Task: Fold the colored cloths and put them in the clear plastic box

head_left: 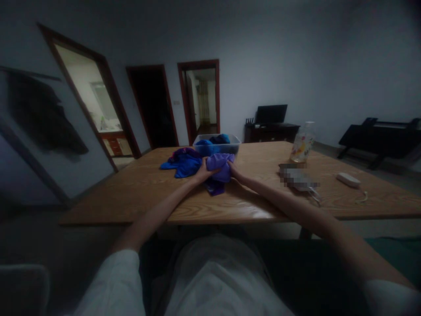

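Observation:
A bunched piece of purple cloth (219,164) is held between my two hands just above the table. My left hand (204,170) grips its left side, fingers closed on the fabric. On its right edge my right hand (234,170) is closed too, the fingers partly hidden. A darker purple part (215,188) hangs below onto the tabletop; whether it belongs to the same piece I cannot tell. Blue cloth (187,164) with a dark purple, pink-edged part lies crumpled left of my left hand. Behind stands a clear plastic bin (235,142) with blue and dark cloth inside.
The wooden table (131,197) spans the view. To the right stand a clear patterned bottle (301,147), a blurred-out pale item (297,177) with a cord, and a small white object (347,179) with a strap. Doorways and a dark cabinet (271,132) are farther back.

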The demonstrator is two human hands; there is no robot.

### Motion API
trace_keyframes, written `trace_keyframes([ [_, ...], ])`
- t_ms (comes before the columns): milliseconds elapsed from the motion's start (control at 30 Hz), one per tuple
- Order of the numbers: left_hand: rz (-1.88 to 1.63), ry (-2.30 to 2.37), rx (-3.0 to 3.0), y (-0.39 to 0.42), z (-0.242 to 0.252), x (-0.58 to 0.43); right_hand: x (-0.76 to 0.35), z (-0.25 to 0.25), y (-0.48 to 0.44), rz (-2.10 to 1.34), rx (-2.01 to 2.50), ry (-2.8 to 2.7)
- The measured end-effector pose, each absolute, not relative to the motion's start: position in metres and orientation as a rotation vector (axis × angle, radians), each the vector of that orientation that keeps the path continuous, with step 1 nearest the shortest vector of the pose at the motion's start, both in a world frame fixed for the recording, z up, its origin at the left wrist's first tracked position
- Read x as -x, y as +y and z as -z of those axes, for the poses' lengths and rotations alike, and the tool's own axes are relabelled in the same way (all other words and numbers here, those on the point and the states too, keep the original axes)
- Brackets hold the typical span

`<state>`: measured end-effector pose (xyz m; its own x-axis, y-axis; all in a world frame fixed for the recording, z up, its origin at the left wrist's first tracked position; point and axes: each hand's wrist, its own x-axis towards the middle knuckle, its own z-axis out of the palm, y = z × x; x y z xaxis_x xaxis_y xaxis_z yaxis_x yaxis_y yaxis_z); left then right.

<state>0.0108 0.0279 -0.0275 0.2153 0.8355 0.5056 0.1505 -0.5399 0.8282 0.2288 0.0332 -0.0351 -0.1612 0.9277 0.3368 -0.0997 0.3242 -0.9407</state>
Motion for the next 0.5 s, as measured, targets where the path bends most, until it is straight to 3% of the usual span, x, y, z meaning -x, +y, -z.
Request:
trace_keyframes([
  [300,-1.309,0.813,-1.811,0.029,0.026,-0.003,-0.221,0.019,0.008,-0.843,0.755,-1.714],
  [500,-1.128,0.790,-1.710,0.018,0.021,-0.011,-0.255,-0.014,0.021,-0.978,0.886,-1.526],
])
